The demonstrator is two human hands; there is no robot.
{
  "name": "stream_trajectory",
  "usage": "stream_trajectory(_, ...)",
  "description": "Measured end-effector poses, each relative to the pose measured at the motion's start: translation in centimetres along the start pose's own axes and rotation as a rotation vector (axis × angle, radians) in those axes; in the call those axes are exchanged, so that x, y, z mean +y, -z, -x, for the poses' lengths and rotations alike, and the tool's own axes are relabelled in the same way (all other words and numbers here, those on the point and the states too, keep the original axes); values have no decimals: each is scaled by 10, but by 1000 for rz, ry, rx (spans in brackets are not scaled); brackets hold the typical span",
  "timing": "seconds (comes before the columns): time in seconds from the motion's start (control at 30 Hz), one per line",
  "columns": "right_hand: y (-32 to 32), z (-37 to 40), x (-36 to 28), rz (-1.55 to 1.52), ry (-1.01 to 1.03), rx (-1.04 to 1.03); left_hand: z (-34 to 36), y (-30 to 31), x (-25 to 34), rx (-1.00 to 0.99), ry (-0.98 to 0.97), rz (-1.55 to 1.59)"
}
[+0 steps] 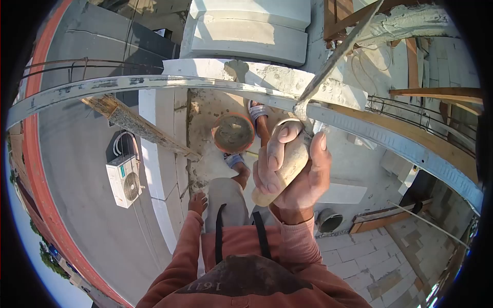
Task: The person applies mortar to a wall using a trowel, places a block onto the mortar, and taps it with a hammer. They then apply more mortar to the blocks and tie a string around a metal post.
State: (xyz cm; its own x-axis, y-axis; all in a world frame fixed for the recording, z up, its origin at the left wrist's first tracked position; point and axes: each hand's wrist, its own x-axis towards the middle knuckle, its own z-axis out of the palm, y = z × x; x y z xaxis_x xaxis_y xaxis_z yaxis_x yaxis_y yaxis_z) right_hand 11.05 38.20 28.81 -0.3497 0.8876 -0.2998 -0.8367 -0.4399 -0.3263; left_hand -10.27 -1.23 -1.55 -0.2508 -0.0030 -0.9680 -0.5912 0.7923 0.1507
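Note:
My right hand (295, 167) is raised close to the camera, fingers wrapped round the pale wooden handle of a trowel (336, 56). The trowel's mortar-smeared blade shows nearly edge-on, pointing up and to the right. Behind it in this view runs a long metal straightedge (205, 83), crossing from side to side. My left hand (197, 203) hangs low by my left thigh, next to the white block wall (159, 174), its fingers stretched out with nothing in them. A round orange bucket (233, 133) of grey mortar stands on the floor by my sandalled feet.
Ahead lies a row of white blocks (287, 82) with a mortar patch on top, and larger blocks (251, 38) behind. A wooden post (144, 126) leans at the left. Beyond the wall, an air-conditioner unit (125, 179) sits lower down. A pipe opening (329, 220) is at the right.

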Motion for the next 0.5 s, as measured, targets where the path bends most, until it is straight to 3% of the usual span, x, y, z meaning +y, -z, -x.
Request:
stream_trajectory(0.03,-25,-35,-11,138,19,48,1,-7,11,-69,5,112)
stream_trajectory(0.1,-68,-111,-30,708,82,226,-2,-37,43,-208,-59,245)
stream_trajectory(0.17,-70,-186,-46,1131,120,115,12,-79,62,-343,-160,275)
stream_trajectory(0.3,-56,-332,-54,1721,-63,-95,88,-178,131,-170,-225,36)
stream_trajectory(0.4,-26,-423,-48,2138,-205,-256,101,-166,98,-95,-374,-280)
stream_trajectory(0.47,34,-471,-42,2276,-312,-373,108,-110,35,-2,-432,-419)
stream_trajectory(0.5,56,-487,-40,2341,-370,-435,135,-106,39,53,-241,-293)
